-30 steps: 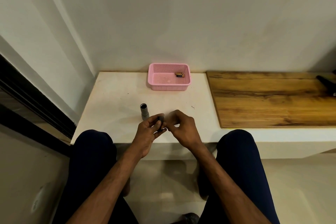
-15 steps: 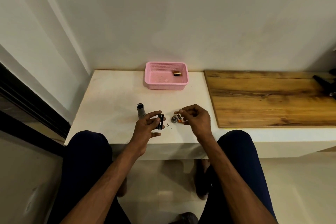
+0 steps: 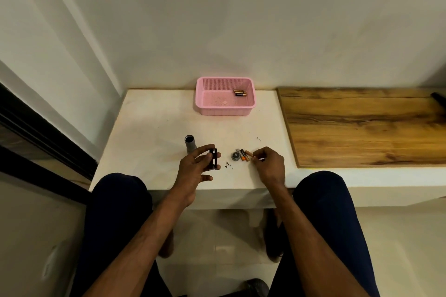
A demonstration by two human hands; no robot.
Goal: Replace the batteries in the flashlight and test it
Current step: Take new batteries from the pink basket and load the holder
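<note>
The grey flashlight tube (image 3: 190, 144) stands upright on the white table (image 3: 154, 128), open end up. Just right of it, my left hand (image 3: 194, 169) grips the black battery holder (image 3: 213, 159) between thumb and fingers. A round grey end cap (image 3: 235, 156) lies on the table between my hands. Beside the cap lie two used batteries (image 3: 243, 155), black and orange. My right hand (image 3: 268, 164) has curled fingers and pinches the end of a third battery (image 3: 249, 153) that rests against them.
A pink basket (image 3: 205, 108) at the back of the table holds several batteries (image 3: 239, 93). A wooden board (image 3: 362, 128) covers the surface to the right, with a black object (image 3: 439, 96) at its far end. My knees flank the table's front edge.
My hands have drawn apart. The right hand carried a battery from the holder to the spot beside the end cap. The left hand still holds the holder.
</note>
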